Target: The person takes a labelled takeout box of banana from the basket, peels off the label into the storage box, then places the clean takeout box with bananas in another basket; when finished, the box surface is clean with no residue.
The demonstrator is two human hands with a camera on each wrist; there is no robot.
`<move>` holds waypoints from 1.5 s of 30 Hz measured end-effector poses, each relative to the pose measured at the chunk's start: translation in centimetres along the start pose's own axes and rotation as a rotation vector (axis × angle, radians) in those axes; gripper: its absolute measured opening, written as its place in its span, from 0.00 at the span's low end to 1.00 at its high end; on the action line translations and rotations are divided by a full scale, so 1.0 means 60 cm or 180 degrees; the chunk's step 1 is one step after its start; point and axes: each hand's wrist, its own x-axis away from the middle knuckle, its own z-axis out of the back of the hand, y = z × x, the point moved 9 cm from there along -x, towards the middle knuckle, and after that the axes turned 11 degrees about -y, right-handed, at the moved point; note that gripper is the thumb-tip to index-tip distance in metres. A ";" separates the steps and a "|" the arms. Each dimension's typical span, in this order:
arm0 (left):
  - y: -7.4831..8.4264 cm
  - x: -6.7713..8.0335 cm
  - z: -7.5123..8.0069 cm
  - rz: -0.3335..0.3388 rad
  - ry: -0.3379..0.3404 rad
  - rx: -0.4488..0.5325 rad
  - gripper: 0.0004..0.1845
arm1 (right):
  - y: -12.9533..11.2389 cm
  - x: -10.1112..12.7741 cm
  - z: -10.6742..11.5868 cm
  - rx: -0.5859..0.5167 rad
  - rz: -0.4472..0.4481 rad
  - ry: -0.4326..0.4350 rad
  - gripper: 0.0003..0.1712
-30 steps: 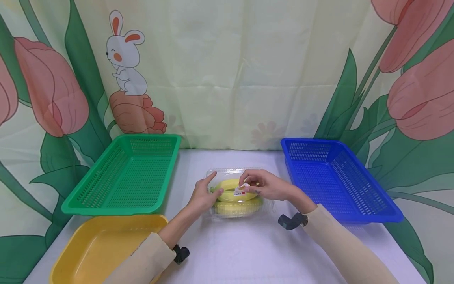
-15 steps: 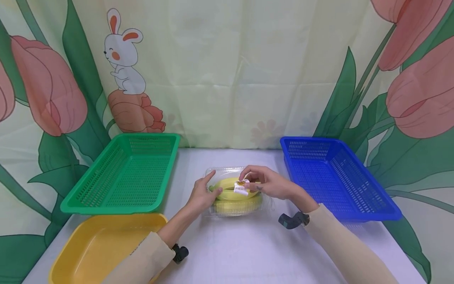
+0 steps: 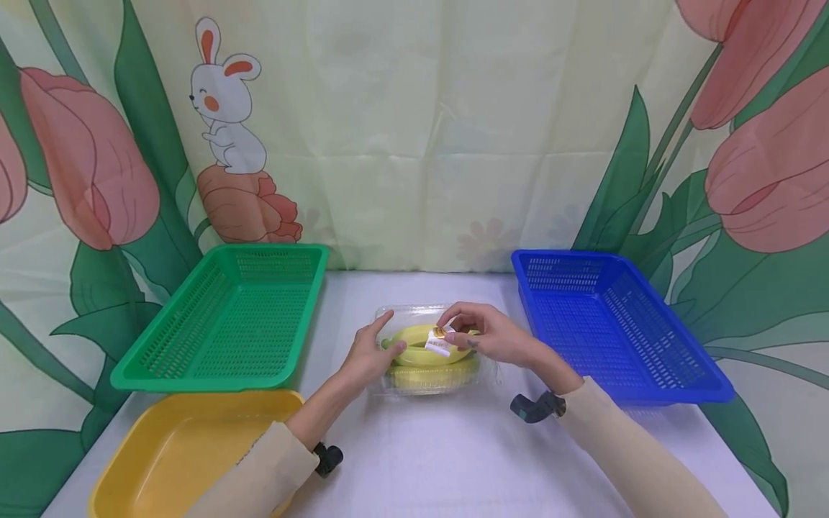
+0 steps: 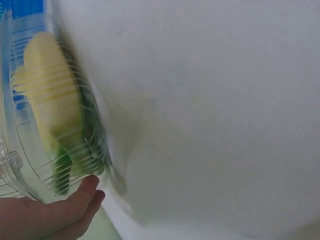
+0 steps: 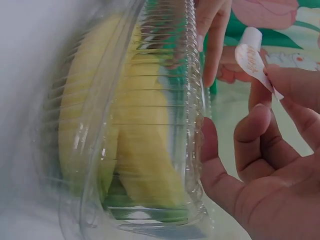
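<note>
A clear plastic clamshell box [image 3: 421, 311] with yellow, green-ended bananas [image 3: 411, 336] inside sits on the white table between both hands. My left hand [image 3: 369, 356] rests on the box's left side, index finger straight and thumb laid over the top. In the left wrist view, fingertips [image 4: 89, 184] touch the ribbed wall near the stem ends. Above the lid, my right hand [image 3: 488, 334] pinches a white sticker label [image 3: 438, 344] between thumb and index finger. In the right wrist view, the label [image 5: 250, 57] curls away from the fingers, while another fingertip is right at the lid's surface.
A green mesh basket [image 3: 301, 331] stands at the back left, with a yellow basin [image 3: 139, 439] in front of it. At the right is a blue mesh basket [image 3: 654, 392]. Behind the table hangs a curtain [image 3: 414, 144] printed with tulips and a rabbit.
The right hand has moved up slightly, and the label in its fingers has turned so more of its white face shows. The left hand and the box have hardly moved.
</note>
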 end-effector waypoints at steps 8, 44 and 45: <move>0.001 -0.002 0.006 0.0000 -0.0098 -0.0095 0.38 | 0.000 0.008 0.020 0.0135 0.0086 0.0486 0.08; 0.016 0.240 0.201 -0.0241 -0.0374 -0.0741 0.33 | -0.026 0.023 0.028 0.0123 0.0244 0.0736 0.09; 0.007 0.253 0.218 -0.0300 -0.0307 -0.0791 0.31 | -0.028 0.023 0.028 0.0129 0.0272 0.0724 0.09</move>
